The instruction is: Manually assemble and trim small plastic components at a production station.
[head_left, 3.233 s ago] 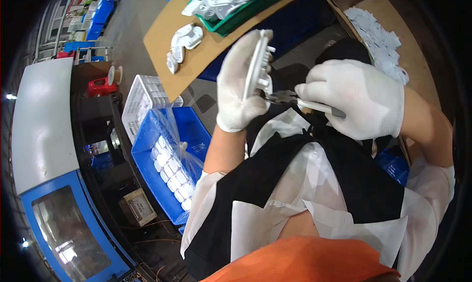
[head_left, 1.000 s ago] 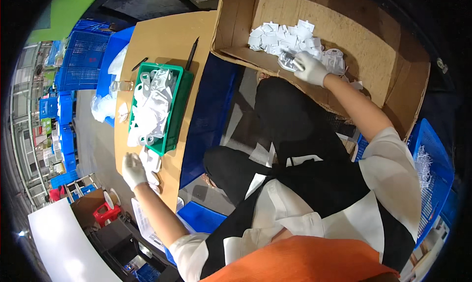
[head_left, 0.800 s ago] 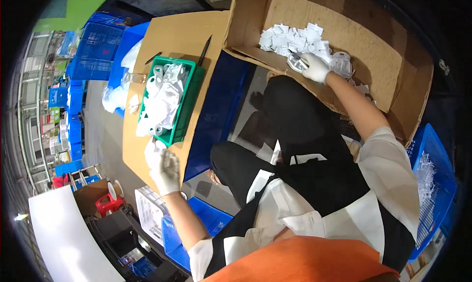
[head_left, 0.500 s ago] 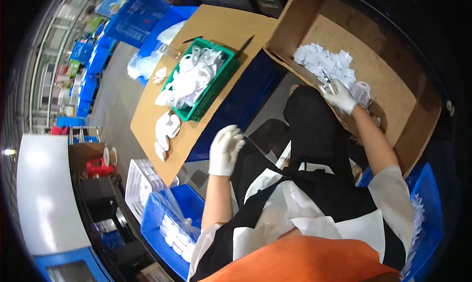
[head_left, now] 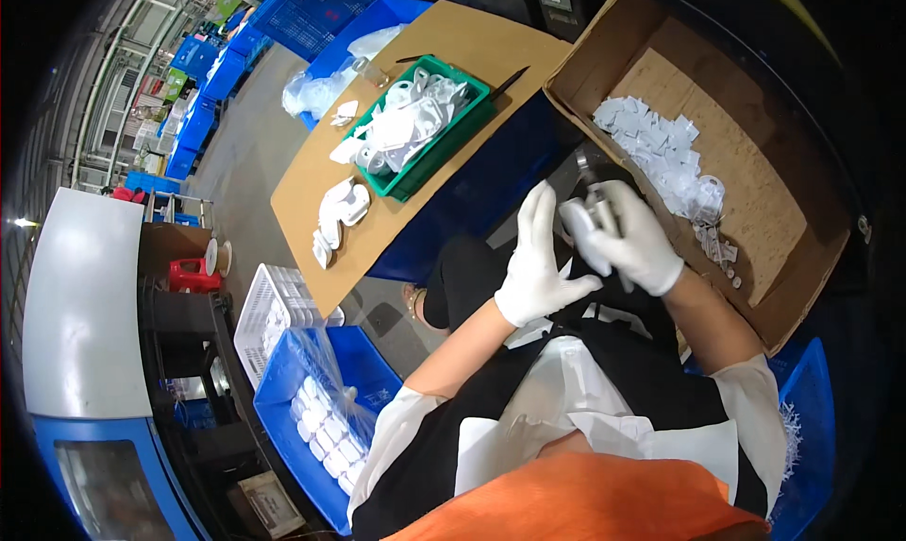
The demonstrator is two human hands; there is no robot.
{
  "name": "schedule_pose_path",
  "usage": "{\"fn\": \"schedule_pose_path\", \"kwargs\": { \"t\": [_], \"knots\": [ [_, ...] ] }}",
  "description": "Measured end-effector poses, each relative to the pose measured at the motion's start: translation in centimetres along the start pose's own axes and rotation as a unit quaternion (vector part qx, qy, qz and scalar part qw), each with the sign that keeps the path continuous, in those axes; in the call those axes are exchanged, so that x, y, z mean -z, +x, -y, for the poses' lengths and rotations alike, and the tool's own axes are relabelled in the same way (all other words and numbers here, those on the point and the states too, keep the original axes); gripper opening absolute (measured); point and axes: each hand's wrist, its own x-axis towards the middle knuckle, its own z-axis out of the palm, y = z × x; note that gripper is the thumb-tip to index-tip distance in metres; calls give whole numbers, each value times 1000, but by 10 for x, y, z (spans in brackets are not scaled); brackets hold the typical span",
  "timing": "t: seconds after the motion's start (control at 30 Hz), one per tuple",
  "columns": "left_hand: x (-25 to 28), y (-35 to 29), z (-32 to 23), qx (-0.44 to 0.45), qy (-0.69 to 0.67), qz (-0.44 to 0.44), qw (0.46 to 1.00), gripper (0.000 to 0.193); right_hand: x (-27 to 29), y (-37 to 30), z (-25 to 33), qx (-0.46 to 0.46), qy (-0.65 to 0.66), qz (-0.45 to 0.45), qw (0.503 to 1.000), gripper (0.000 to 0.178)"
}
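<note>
My left hand [head_left: 540, 262], in a white glove, is open above my lap with its fingers stretched up and the thumb apart. Facing it, my gloved right hand [head_left: 642, 244] is closed on a metal pliers-like tool [head_left: 587, 170], which is smeared by motion. A smooth white plastic part [head_left: 582, 231] sits at the right fingers, between the two hands; whether the left hand touches it I cannot tell. On the cardboard-topped table, a green tray [head_left: 412, 184] holds a heap of white plastic parts [head_left: 415, 116]. Several similar white parts [head_left: 340, 211] lie beside it.
To the right is a large cardboard box [head_left: 736, 192] with a pile of small white pieces [head_left: 656, 144] inside. A blue bin [head_left: 377, 362] with bagged white parts and a white basket [head_left: 253, 324] stand at left. Another blue bin [head_left: 816, 428] is at lower right.
My right hand has come from the box to above my lap with the tool; a white part now shows at its fingers. My left hand has moved right and its fingers have spread.
</note>
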Motion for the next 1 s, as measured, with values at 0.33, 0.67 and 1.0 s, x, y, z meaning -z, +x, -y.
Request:
{"fn": "schedule_pose_path", "kwargs": {
  "t": [0.33, 0.67, 1.0],
  "knots": [
    [42, -11, -24, 172, -588, -70, 787, 89, -23, -5, 38, -99, 311, 150, 933, 40],
    [81, -22, -14, 83, -648, -136, 745, 96, -10, -12, 49, 185, -191, 278, 923, 46],
    [78, -14, -38, 138, -460, -157, 863, 116, -25, -6, 57, 305, -497, 184, 791, 37]
  ]
}}
